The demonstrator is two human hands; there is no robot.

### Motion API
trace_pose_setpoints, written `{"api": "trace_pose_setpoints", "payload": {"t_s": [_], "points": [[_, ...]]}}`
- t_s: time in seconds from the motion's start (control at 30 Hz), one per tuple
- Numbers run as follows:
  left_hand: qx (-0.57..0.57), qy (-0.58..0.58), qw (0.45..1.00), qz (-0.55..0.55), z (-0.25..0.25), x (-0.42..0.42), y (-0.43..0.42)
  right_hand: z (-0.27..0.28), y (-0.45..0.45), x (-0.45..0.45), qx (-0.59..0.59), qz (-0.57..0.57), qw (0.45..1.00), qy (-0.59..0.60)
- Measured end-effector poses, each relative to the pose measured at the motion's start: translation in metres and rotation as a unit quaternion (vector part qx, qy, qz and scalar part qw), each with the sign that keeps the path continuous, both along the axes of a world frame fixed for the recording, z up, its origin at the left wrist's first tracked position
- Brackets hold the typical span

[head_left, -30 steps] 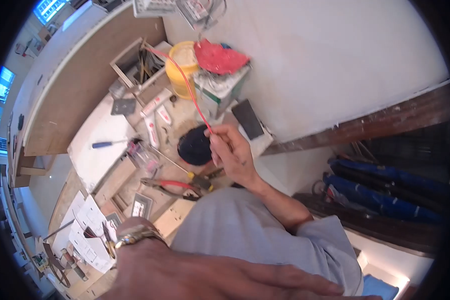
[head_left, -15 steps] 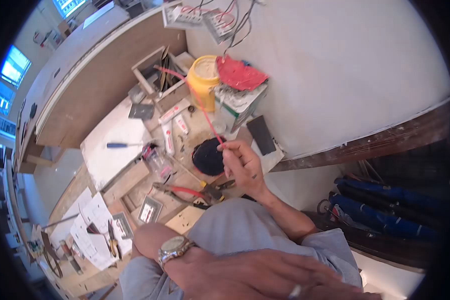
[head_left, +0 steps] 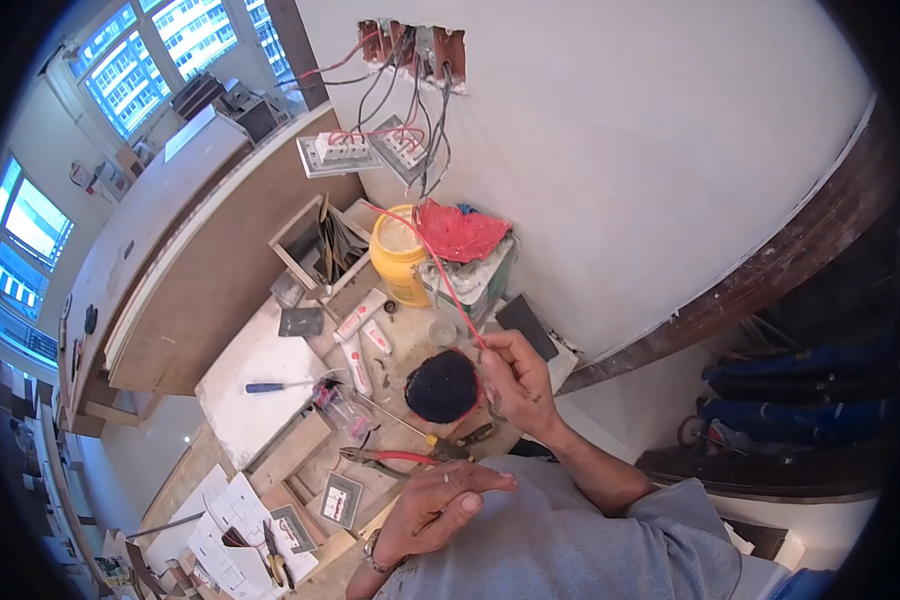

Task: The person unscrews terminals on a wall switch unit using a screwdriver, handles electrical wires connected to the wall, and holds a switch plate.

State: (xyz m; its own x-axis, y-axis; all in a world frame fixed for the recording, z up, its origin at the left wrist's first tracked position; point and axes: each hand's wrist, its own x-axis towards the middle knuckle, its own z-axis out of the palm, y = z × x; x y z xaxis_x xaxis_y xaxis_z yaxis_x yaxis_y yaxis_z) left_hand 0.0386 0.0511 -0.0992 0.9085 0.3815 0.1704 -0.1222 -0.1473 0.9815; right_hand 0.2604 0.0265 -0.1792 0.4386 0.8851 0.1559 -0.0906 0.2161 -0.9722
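Observation:
My right hand (head_left: 518, 378) pinches one end of a thin red wire (head_left: 448, 280) between thumb and fingertips. The wire curves up and to the left, past the yellow tub (head_left: 398, 270), and its far end is loose. My left hand (head_left: 448, 508), with a watch and a ring, is held low before my grey shirt. Its fingers are stretched out, with nothing visible in them. Below the wire lies a round black item (head_left: 442, 388) with a reddish edge. Red-handled pliers (head_left: 390, 455) rest on the bench just above my left hand.
Two socket plates (head_left: 340, 150) hang on wires from a wall opening (head_left: 415, 55). A red sheet (head_left: 460, 230) covers a container beside the tub. White tubes (head_left: 355, 365), a blue-handled screwdriver (head_left: 265, 387), a socket plate (head_left: 341, 499) and paper drawings (head_left: 235, 535) lie about the bench.
My view has tilted up, bringing the wall opening into sight. My left hand has swung from the lower right to the lower middle. My right hand still holds the red wire.

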Motion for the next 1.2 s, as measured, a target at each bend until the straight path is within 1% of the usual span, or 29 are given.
{"api": "trace_pose_setpoints", "payload": {"t_s": [0.03,0.1,0.17,0.23,0.33,0.47,0.57,0.63,0.67,0.73,0.8,0.9,0.93,1.03,1.1,1.13,1.2], "points": [[0.005,0.0,1.0,0.001,-0.005,-0.004,-0.002,0.005,-0.001,0.0,-0.002,-0.006,1.0,-0.003],[-0.03,0.051,0.998,0.017,-0.014,-0.009,-0.004,0.01,-0.001,0.004,0.006,-0.019,1.0,-0.018],[-0.029,0.058,0.998,0.019,-0.025,-0.011,-0.006,0.014,-0.003,0.007,0.007,-0.031,0.999,-0.032],[-0.03,0.066,0.997,0.021,-0.03,-0.013,-0.01,0.021,-0.001,0.013,0.038,-0.065,0.997,-0.034],[-0.04,0.074,0.996,0.017,-0.032,-0.01,-0.012,0.042,0.009,0.024,0.065,-0.097,0.993,-0.029],[-0.039,0.076,0.996,0.0,-0.035,-0.005,-0.013,0.078,0.034,0.036,0.086,-0.103,0.991,-0.029],[-0.019,0.088,0.996,-0.003,-0.037,-0.002,-0.012,0.099,0.044,0.044,0.061,-0.1,0.992,-0.055],[-0.01,0.091,0.996,0.003,-0.041,-0.003,-0.012,0.1,0.047,0.052,0.048,-0.172,0.973,-0.149],[-0.021,0.106,0.994,0.014,-0.043,-0.005,-0.012,0.101,0.048,0.055,0.048,-0.173,0.972,-0.15],[-0.033,0.12,0.992,0.026,-0.047,-0.006,-0.01,0.103,0.049,0.061,0.038,-0.234,0.952,-0.193],[-0.047,0.123,0.989,0.066,-0.05,-0.007,-0.008,0.098,0.052,0.07,0.027,-0.239,0.95,-0.201],[-0.074,0.109,0.987,0.092,-0.067,-0.01,-0.003,0.098,0.056,0.075,0.01,-0.238,0.951,-0.196],[-0.075,0.108,0.987,0.094,-0.065,-0.01,0.0,0.099,0.057,0.075,0.003,-0.234,0.955,-0.182],[-0.083,0.095,0.985,0.119,-0.061,-0.005,0.015,0.099,0.06,0.076,-0.006,-0.243,0.95,-0.194],[-0.131,0.089,0.973,0.168,-0.066,-0.003,0.028,0.099,0.061,0.078,-0.004,-0.245,0.948,-0.206],[-0.133,0.088,0.972,0.17,-0.068,-0.001,0.036,0.099,0.061,0.078,-0.003,-0.245,0.946,-0.211],[-0.131,0.043,0.964,0.226,-0.071,0.006,0.056,0.099,0.063,0.079,-0.009,-0.253,0.941,-0.224]]}}
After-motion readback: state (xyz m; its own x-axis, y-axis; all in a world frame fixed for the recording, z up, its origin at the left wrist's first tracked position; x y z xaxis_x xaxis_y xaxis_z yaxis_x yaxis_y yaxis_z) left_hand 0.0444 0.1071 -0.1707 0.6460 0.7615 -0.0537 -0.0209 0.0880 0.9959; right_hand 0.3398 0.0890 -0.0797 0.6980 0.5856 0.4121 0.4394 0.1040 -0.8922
